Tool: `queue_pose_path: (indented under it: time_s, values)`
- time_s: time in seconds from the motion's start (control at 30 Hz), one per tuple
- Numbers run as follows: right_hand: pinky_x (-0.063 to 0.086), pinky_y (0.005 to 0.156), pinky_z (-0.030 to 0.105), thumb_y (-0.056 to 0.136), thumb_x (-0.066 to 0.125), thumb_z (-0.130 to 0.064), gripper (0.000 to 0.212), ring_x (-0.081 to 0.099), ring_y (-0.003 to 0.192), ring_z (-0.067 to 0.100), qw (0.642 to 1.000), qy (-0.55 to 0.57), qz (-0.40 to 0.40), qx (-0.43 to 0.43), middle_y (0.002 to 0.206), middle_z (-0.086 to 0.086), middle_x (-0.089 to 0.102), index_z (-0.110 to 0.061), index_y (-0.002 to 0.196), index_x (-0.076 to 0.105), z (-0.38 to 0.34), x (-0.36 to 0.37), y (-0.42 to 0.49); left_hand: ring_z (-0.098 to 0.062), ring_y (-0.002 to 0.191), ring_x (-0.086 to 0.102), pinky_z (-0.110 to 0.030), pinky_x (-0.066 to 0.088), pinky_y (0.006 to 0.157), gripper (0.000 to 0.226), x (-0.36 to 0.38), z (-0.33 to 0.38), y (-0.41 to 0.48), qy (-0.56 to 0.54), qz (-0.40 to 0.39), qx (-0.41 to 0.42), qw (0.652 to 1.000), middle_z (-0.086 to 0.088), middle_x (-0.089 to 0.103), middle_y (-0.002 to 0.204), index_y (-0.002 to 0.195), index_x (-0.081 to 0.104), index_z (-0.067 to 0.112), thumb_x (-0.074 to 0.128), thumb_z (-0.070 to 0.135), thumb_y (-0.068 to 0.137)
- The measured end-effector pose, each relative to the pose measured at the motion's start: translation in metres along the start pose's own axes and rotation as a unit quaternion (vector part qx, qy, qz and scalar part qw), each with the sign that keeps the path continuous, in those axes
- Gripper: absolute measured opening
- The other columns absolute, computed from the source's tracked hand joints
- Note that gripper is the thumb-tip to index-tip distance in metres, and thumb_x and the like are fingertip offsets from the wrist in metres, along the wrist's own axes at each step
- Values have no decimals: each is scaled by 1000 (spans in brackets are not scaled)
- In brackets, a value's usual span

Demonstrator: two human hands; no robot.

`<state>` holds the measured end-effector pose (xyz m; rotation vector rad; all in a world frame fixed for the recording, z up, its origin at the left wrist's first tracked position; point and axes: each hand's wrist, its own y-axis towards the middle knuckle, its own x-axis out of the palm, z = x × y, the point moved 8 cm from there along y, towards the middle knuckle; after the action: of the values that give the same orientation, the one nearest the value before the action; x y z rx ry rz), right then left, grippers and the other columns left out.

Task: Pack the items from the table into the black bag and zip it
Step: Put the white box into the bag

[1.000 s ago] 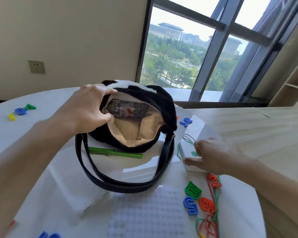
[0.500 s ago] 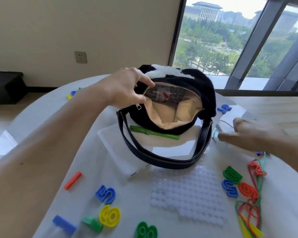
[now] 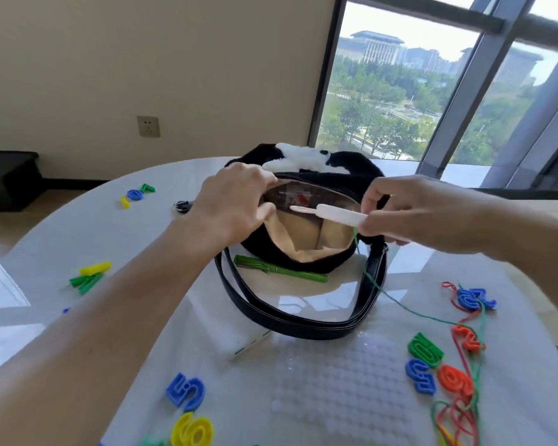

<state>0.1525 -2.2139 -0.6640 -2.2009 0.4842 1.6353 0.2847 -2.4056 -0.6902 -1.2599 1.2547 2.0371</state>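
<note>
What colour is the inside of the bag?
Tan, seen in the head view: the bag's lining.

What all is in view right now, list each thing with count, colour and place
black bag: one, black and white plush, tan lining, table centre, open
strap: one, black, looped in front of bag
white card: one, at bag mouth, green string trailing
pen: one, green, under bag's front edge
number pieces: many; blue, green, yellow, orange; scattered
strings: a tangle; red, green, yellow; right front
bubble sheet: one, clear, front
table: one, white
left hand: holds bag mouth open
right hand: grips card
</note>
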Motion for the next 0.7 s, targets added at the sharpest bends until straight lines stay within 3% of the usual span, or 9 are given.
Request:
queue_pose_path:
  time_s: [0.13, 0.27, 0.4, 0.5, 0.6, 0.7]
  values:
    - [33, 56, 30, 81, 56, -60, 31, 51, 76, 13, 994, -64, 79, -35, 88, -8, 56, -39, 103, 50, -42, 21, 54, -28, 105, 60, -43, 53, 80, 37, -10, 2, -2, -30, 74, -5, 997, 1, 65, 112, 123, 66, 22, 71, 25, 86]
    - [30, 55, 32, 87, 56, -53, 36, 52, 83, 25, 986, -118, 93, -76, 97, 2, 53, -27, 111, 49, -65, 47, 89, -26, 101, 58, -46, 52, 79, 43, -14, 3, -1, -48, 88, 11, 995, 1, 63, 110, 122, 65, 18, 62, 4, 82]
    - [41, 70, 37, 89, 58, -41, 37, 59, 100, 38, 977, -148, 106, -112, 102, 10, 53, -18, 115, 48, -78, 64, 120, -26, 102, 57, -44, 50, 84, 52, -17, 6, 1, -65, 96, 31, 993, -1, 63, 110, 125, 65, 17, 58, -4, 78]
    - [48, 82, 38, 91, 61, -31, 43, 60, 112, 36, 973, -145, 107, -142, 124, 12, 62, -14, 128, 48, -84, 68, 140, -27, 101, 57, -42, 50, 86, 57, -20, 9, 3, -82, 102, 42, 991, -2, 64, 108, 125, 66, 17, 56, -8, 75]
    - [47, 100, 40, 93, 60, -26, 55, 55, 124, 34, 973, -172, 75, -137, 139, 13, 57, -14, 144, 41, -82, 76, 156, -28, 99, 59, -42, 50, 86, 55, -24, 10, 4, -95, 108, 48, 988, -4, 65, 106, 122, 68, 13, 57, -10, 73]
    - [44, 106, 40, 91, 61, -24, 67, 51, 130, 34, 955, -244, 80, -148, 145, 12, 52, -16, 151, 32, -86, 82, 160, -27, 97, 60, -41, 50, 87, 55, -27, 9, 5, -103, 109, 52, 987, -5, 66, 105, 121, 68, 12, 57, -10, 72]
